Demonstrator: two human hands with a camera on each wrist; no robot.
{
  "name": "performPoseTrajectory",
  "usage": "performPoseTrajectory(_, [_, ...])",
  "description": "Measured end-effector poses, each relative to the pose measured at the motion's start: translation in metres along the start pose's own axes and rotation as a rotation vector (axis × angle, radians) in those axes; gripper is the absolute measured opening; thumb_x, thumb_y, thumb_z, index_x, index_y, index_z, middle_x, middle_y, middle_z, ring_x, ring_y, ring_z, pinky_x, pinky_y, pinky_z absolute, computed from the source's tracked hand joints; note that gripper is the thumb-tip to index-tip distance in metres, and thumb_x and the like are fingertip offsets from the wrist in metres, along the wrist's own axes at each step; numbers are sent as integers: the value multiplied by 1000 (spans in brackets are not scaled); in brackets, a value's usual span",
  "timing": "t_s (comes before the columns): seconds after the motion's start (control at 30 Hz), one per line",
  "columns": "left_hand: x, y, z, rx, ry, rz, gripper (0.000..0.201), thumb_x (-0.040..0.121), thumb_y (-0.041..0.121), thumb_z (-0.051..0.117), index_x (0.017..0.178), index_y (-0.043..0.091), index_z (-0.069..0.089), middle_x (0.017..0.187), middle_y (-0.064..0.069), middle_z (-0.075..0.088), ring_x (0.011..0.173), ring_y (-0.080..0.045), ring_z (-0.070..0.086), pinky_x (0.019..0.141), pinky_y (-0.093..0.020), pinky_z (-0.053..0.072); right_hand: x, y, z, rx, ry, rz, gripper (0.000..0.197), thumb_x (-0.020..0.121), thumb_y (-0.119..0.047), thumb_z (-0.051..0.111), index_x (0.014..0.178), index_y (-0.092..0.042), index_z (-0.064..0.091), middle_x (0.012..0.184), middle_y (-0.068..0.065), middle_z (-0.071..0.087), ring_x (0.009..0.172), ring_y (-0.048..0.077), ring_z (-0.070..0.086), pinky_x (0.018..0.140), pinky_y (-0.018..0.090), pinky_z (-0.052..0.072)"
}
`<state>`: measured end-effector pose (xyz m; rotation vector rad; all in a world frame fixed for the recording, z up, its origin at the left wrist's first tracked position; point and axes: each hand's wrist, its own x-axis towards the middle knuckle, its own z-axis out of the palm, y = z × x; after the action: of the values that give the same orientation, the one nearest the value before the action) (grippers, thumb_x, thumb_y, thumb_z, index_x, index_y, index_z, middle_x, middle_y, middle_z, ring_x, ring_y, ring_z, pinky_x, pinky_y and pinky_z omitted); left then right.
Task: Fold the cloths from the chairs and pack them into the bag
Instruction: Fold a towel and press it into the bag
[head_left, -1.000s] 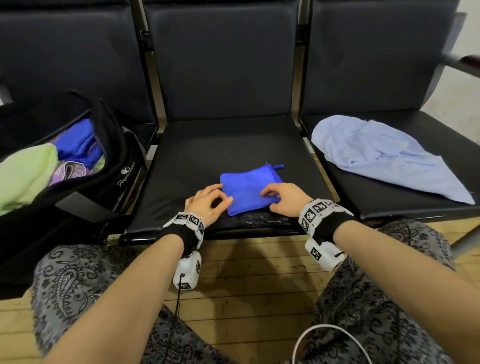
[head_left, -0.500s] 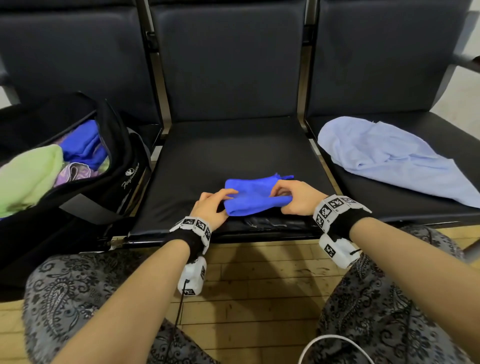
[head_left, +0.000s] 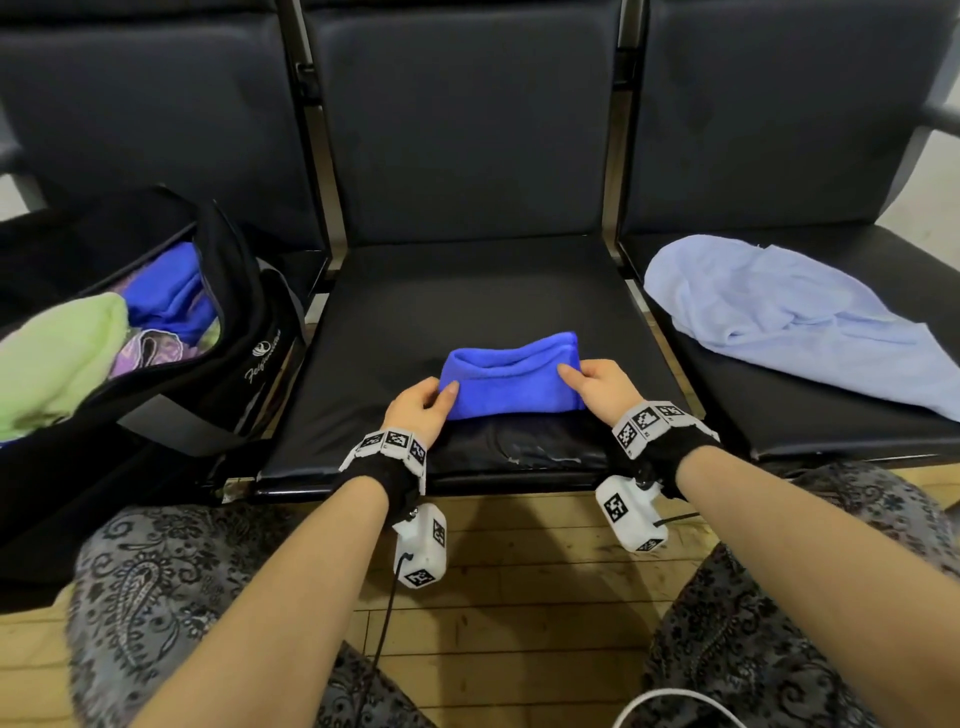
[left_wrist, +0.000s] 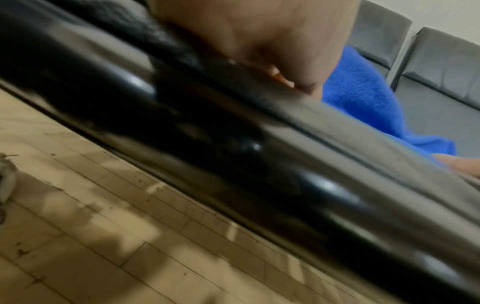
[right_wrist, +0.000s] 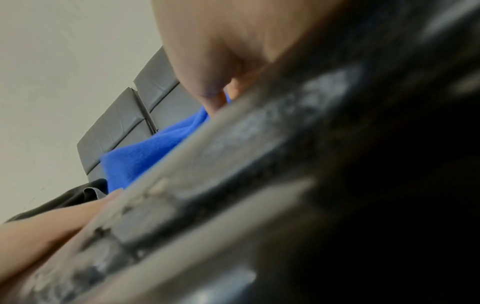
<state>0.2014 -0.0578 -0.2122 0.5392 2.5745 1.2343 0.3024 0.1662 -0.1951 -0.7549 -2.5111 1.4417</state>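
Blue cloth (head_left: 511, 382), folded, on the middle seat (head_left: 467, 291) near its front edge; left hand (head_left: 415, 410) and right hand (head_left: 600, 387) each pinch an end. Head view alone shows the bag (head_left: 228, 332), left, and pale cloth (head_left: 789, 317), right. Wrist views: blurred seat rim, floorboards (left_wrist: 103, 226).

White cursive lettering under a small round logo runs along the black bag's (head_left: 244, 332) side wall, too small and slanted to read.
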Motion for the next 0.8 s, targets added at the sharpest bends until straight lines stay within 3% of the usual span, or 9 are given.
performPoseTrajectory(0.07, [4,1,3,15,44,-40,41,94,42,49,73,7,53,65,-2,48,67,-18,45,62,-29,35,2,-3,3,-65,19,13,48,98,-27,49,56,-14,31,57,3,34,55,17,33,59,32,29])
performPoseTrajectory(0.27, [11,6,8,53,110,-159,47,91,46,52,58,13,45,57,-1,45,65,-22,46,63,-29,37,5,-3,10,-265,67,61,45,98,-31,44,58,-15,34,57,1,38,54,16,40,50,28,27])
performPoseTrajectory(0.43, [12,11,11,107,140,-202,41,91,40,50,60,14,44,62,-2,47,68,-25,49,58,-27,35,10,4,13,-270,121,73,35,94,-37,51,67,-16,44,62,-1,46,66,21,51,57,29,37])
performPoseTrajectory(0.5, [11,12,11,119,158,-202,29,90,37,51,68,17,49,67,-2,53,72,-25,53,60,-26,37,9,5,15,-249,171,85,27,91,-41,54,80,-17,51,69,-3,52,73,20,56,64,28,40])
performPoseTrajectory(0.63, [0,14,10,163,187,-113,7,90,31,51,95,27,49,75,2,56,73,-21,57,58,-27,37,6,6,18,-245,245,85,30,91,-45,53,96,-15,51,78,0,58,79,21,58,66,29,40])
performPoseTrajectory(0.73, [-3,13,11,254,151,-20,28,94,24,44,112,42,55,107,2,46,75,-22,57,61,-29,42,5,5,19,-279,246,72,33,92,-44,52,103,-13,49,82,1,58,80,22,58,67,30,40])
performPoseTrajectory(0.8, [-1,11,13,348,97,20,41,95,20,37,121,46,56,119,3,40,91,-21,55,73,-32,46,4,6,19,-306,245,56,29,93,-39,53,105,-14,48,82,1,59,79,22,58,66,29,39])
